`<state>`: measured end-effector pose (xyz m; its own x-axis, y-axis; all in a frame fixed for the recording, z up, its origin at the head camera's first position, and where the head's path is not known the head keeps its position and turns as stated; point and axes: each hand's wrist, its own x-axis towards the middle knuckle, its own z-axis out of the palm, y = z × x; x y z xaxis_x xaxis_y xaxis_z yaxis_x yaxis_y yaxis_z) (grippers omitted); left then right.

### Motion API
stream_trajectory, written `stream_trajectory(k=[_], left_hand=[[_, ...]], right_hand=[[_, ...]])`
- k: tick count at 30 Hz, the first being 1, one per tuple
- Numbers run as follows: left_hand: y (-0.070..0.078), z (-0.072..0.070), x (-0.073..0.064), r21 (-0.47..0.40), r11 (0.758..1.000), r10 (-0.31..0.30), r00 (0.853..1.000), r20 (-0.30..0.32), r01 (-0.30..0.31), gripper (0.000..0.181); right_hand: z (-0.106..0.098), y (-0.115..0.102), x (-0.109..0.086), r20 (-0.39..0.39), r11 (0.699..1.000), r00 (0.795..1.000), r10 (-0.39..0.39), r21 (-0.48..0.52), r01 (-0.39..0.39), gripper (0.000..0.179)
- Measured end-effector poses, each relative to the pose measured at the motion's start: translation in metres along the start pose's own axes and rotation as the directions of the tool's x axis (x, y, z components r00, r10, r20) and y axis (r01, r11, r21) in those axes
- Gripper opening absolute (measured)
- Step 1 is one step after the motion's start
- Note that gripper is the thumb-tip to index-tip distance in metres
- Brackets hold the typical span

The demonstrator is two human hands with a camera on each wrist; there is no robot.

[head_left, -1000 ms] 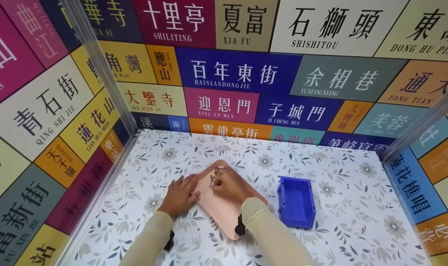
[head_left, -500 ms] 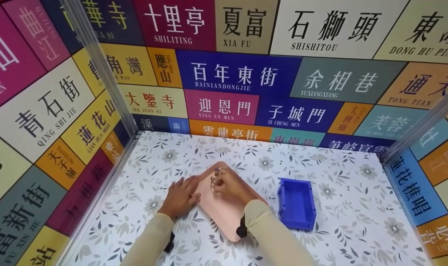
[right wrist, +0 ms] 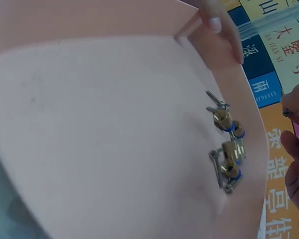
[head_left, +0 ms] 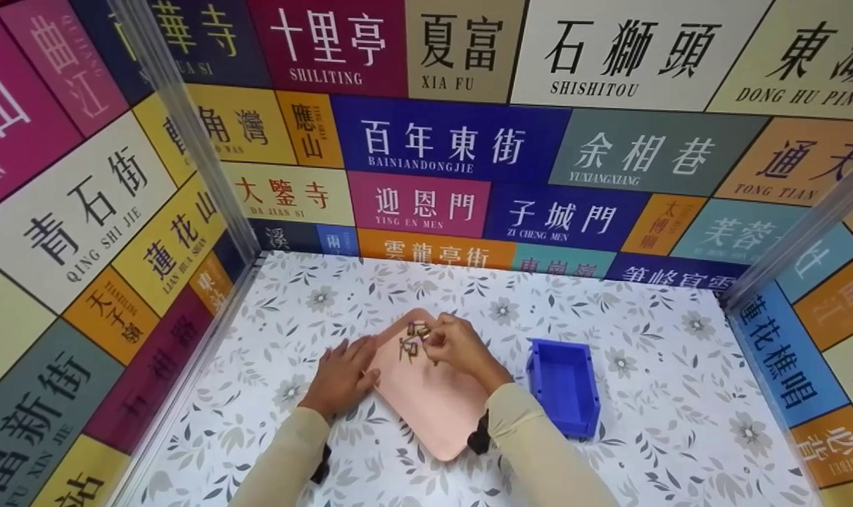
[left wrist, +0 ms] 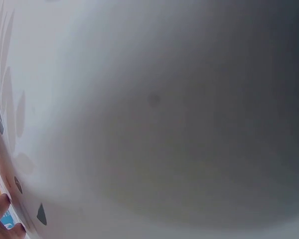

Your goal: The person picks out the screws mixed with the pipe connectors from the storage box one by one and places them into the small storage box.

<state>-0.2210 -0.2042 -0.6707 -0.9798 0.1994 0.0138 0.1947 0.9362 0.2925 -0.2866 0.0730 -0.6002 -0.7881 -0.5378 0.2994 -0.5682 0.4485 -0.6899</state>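
A pink tray [head_left: 440,415] lies slanted on the table, and my left hand [head_left: 340,373] rests against its left rim with fingers extended. Several brass fittings with blue rings [right wrist: 231,149] sit in the tray's far end. Among them lie thin metal screws [right wrist: 217,169]. Above that end of the tray is my right hand [head_left: 462,345], its thumb and finger pinching a small screw-like metal piece [right wrist: 286,112], mostly hidden by the fingertips. The left wrist view is mostly blurred white surface, with fingertips [left wrist: 2,214] at its lower left corner.
To the right of the tray stands a blue plastic bin [head_left: 564,387], close to the right forearm. The white table [head_left: 645,451] has a leaf and flower print. Colourful lettered panels [head_left: 426,204] wall in its back and sides.
My right hand has shifted right from over the fittings, pinching a small metal piece, and more of the fittings now show. My left hand stays at the tray's rim.
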Motion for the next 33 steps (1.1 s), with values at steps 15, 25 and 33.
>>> stream_trajectory(k=[15,25,33], left_hand=[[0.001,-0.002,-0.001,-0.018,1.000,0.000,1.000,0.010,0.001,0.068],[-0.002,-0.002,-0.001,0.010,0.999,0.037,0.999,-0.021,-0.037,0.067],[-0.003,0.001,0.000,0.002,0.999,0.032,0.999,-0.012,-0.032,0.067]], right_hand=[[-0.039,0.003,-0.019,-0.126,0.996,0.989,-0.072,-0.060,0.065,0.007],[-0.065,-0.002,-0.035,-0.175,0.999,0.984,-0.044,-0.012,0.043,0.014],[-0.082,0.000,-0.049,-0.202,1.000,0.979,-0.025,-0.014,0.023,0.015]])
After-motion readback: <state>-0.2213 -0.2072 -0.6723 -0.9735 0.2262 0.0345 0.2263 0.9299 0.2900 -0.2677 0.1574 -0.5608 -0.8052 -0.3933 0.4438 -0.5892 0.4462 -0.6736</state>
